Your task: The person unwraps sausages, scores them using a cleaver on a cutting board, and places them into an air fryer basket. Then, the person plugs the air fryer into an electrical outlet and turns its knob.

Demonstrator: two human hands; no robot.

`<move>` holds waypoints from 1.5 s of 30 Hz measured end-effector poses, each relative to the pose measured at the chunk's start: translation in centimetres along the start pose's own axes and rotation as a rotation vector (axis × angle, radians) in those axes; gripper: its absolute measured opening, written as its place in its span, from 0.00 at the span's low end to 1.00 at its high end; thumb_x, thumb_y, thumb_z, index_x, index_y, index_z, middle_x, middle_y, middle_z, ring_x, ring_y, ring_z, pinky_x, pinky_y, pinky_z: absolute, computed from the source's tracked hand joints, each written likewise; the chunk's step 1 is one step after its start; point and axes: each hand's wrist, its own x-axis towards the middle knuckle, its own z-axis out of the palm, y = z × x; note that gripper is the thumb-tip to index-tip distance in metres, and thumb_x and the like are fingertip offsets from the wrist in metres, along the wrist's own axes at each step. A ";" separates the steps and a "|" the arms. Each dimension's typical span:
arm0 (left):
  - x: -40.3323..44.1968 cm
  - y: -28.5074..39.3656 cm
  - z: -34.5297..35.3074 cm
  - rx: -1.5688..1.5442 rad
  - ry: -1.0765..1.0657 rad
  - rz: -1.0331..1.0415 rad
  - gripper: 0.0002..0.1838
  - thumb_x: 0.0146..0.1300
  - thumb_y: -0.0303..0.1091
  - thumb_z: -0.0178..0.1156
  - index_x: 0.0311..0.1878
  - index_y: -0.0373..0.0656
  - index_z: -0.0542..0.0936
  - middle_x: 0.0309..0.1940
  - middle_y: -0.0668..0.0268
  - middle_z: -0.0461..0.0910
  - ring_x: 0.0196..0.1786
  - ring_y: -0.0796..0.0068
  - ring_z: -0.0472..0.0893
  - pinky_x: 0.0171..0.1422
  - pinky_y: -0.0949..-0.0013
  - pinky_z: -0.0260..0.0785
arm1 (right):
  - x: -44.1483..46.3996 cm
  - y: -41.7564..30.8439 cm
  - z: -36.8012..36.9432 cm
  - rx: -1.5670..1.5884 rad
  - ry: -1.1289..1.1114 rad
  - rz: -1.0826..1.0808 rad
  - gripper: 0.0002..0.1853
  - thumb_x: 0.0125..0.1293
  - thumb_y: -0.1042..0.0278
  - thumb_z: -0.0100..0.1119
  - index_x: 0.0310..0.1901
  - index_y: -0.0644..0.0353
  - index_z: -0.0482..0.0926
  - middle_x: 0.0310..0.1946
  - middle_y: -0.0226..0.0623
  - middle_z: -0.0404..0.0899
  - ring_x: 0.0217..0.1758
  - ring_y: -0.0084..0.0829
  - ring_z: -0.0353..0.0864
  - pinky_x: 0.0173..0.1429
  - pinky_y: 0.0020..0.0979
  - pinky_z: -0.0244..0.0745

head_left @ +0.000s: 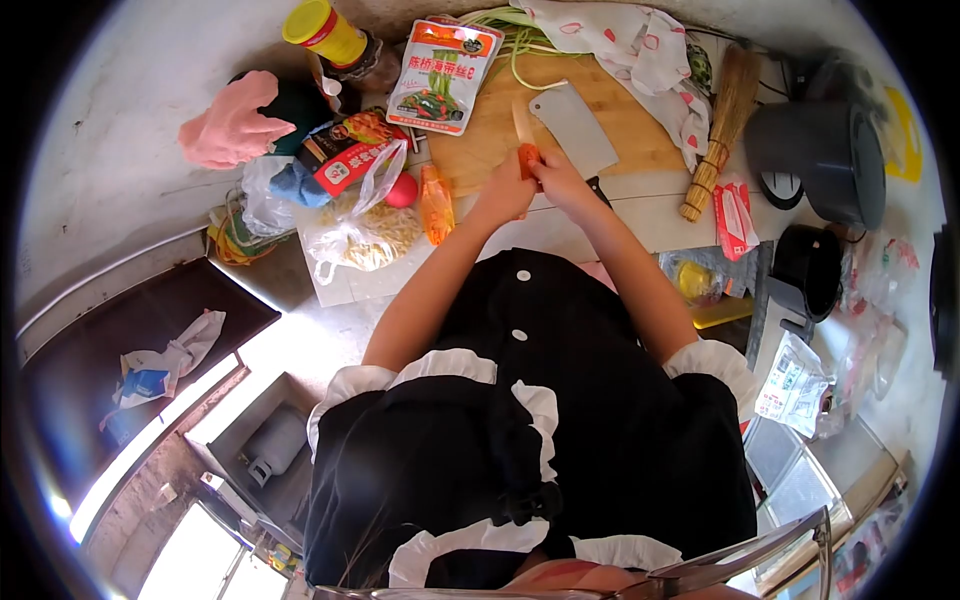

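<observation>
My left hand [503,190] is closed around a small orange item [527,160] over the front of the wooden cutting board [470,155]. A narrow tan strip [522,122] extends from its far end; I cannot tell its exact kind. Against the same item, the fingers of my right hand [563,182] are pinched, close beside the left. A cleaver [575,128] lies flat on the board just beyond my right hand, its dark handle partly under my wrist. To the left of my left forearm is an orange packet [437,205].
A seaweed packet [443,78] and green stalks [515,38] lie at the back. A clear bag of pale food [365,235] sits left. On the right are a patterned cloth [640,50], a straw brush [722,130], a red packet [735,220] and a dark pot [820,150].
</observation>
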 end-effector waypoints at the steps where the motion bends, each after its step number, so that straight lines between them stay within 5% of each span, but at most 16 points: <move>1: 1.0 -1.0 0.4 -0.121 -0.062 -0.053 0.17 0.57 0.31 0.52 0.49 0.35 0.72 0.40 0.51 0.79 0.44 0.52 0.80 0.49 0.60 0.71 | 0.2 0.5 0.1 -0.104 0.016 -0.077 0.12 0.67 0.64 0.50 0.41 0.65 0.74 0.28 0.41 0.77 0.29 0.34 0.77 0.36 0.33 0.70; 3: 2.0 -3.4 1.9 -0.311 -0.063 -0.003 0.16 0.56 0.28 0.49 0.49 0.35 0.73 0.38 0.55 0.79 0.41 0.58 0.80 0.46 0.62 0.72 | 0.0 0.7 0.0 -0.311 0.049 -0.227 0.12 0.65 0.66 0.53 0.43 0.67 0.74 0.31 0.47 0.79 0.33 0.41 0.80 0.38 0.37 0.72; 7: 2.7 -4.8 2.4 -0.608 -0.230 -0.173 0.16 0.58 0.26 0.45 0.48 0.36 0.74 0.37 0.60 0.78 0.35 0.68 0.78 0.40 0.66 0.72 | -2.4 0.1 0.3 -0.406 0.281 -0.412 0.13 0.62 0.69 0.61 0.44 0.67 0.72 0.27 0.41 0.80 0.27 0.30 0.81 0.33 0.30 0.75; 10: 2.3 -3.9 2.0 -0.425 -0.174 -0.243 0.15 0.61 0.27 0.44 0.48 0.37 0.74 0.37 0.62 0.78 0.32 0.72 0.77 0.35 0.69 0.70 | -2.4 1.2 0.5 -0.462 0.368 -0.423 0.11 0.62 0.68 0.63 0.38 0.68 0.74 0.23 0.41 0.81 0.25 0.29 0.82 0.30 0.29 0.75; 15: 2.5 -5.1 2.8 -0.087 0.024 0.107 0.13 0.66 0.32 0.45 0.46 0.35 0.73 0.35 0.50 0.80 0.35 0.54 0.81 0.38 0.55 0.71 | -2.6 0.9 0.9 -0.104 0.249 -0.068 0.11 0.64 0.67 0.62 0.34 0.68 0.75 0.21 0.40 0.81 0.24 0.26 0.83 0.31 0.26 0.77; 19: 2.1 -4.4 2.2 0.166 -0.011 0.243 0.12 0.66 0.31 0.44 0.45 0.35 0.72 0.33 0.42 0.78 0.39 0.40 0.77 0.44 0.46 0.69 | -1.4 1.5 1.0 -0.027 0.320 -0.053 0.10 0.64 0.69 0.60 0.34 0.69 0.75 0.22 0.40 0.82 0.25 0.27 0.83 0.31 0.26 0.78; 27: 2.0 -3.9 0.9 0.341 -0.140 0.204 0.11 0.65 0.31 0.44 0.46 0.37 0.70 0.35 0.45 0.80 0.40 0.45 0.80 0.44 0.47 0.70 | -0.3 1.4 0.5 -0.239 0.285 -0.247 0.07 0.63 0.73 0.59 0.33 0.69 0.75 0.23 0.42 0.82 0.26 0.31 0.84 0.30 0.28 0.76; 33: 2.0 -4.4 0.0 0.238 -0.106 0.294 0.10 0.65 0.30 0.44 0.44 0.37 0.70 0.35 0.46 0.80 0.40 0.44 0.79 0.45 0.46 0.70 | 0.3 1.8 0.7 0.006 0.263 -0.259 0.06 0.64 0.73 0.58 0.34 0.69 0.76 0.23 0.43 0.82 0.27 0.31 0.85 0.30 0.28 0.77; 39: 1.6 -3.1 -0.6 0.303 -0.145 0.301 0.10 0.63 0.29 0.43 0.43 0.36 0.70 0.38 0.46 0.79 0.41 0.44 0.78 0.47 0.47 0.69 | 0.3 1.6 0.2 -0.404 0.269 -0.386 0.10 0.63 0.68 0.60 0.35 0.68 0.77 0.24 0.46 0.82 0.27 0.38 0.84 0.32 0.33 0.77; 42: 1.3 -3.1 -0.5 0.339 -0.162 0.312 0.10 0.63 0.28 0.43 0.43 0.36 0.70 0.37 0.47 0.79 0.41 0.44 0.78 0.47 0.47 0.69 | 0.1 0.9 -0.1 -0.450 0.251 -0.320 0.10 0.65 0.70 0.59 0.34 0.70 0.77 0.24 0.43 0.82 0.25 0.28 0.82 0.30 0.26 0.76; 45: 1.3 -3.5 -0.5 0.350 -0.173 0.324 0.10 0.62 0.28 0.43 0.44 0.36 0.71 0.37 0.47 0.79 0.41 0.45 0.78 0.47 0.47 0.69 | 0.3 0.8 0.0 -0.376 0.257 -0.305 0.11 0.64 0.68 0.60 0.33 0.70 0.77 0.21 0.42 0.81 0.22 0.28 0.81 0.27 0.27 0.74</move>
